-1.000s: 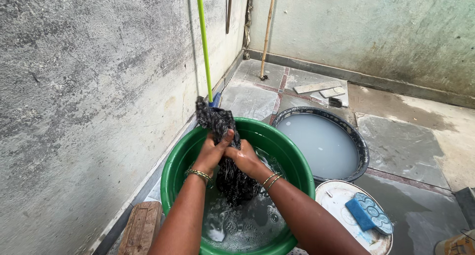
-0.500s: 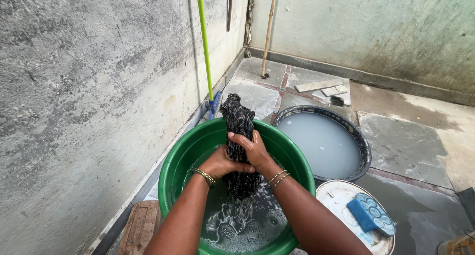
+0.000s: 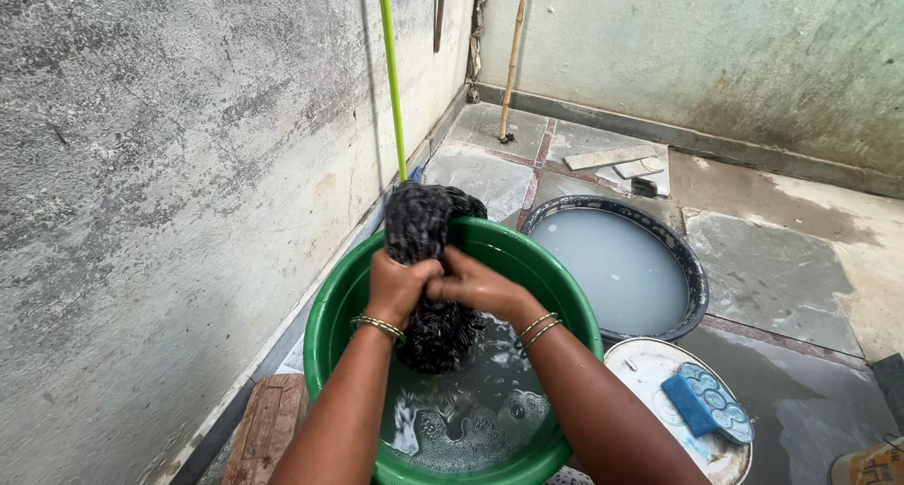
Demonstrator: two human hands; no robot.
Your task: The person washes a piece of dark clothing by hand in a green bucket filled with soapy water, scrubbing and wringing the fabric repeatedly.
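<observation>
Over the green basin (image 3: 331, 308) at lower centre, left hand (image 3: 395, 285) and right hand (image 3: 471, 282) both clench a wet dark cloth (image 3: 424, 223), bunched above soapy water (image 3: 471, 419).

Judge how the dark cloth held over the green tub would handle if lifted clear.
The dark cloth probably stays floppy: it bunches and droops between the left hand and right hand. Likely heavy and slippery, being soaked above foamy water in the green tub.
</observation>
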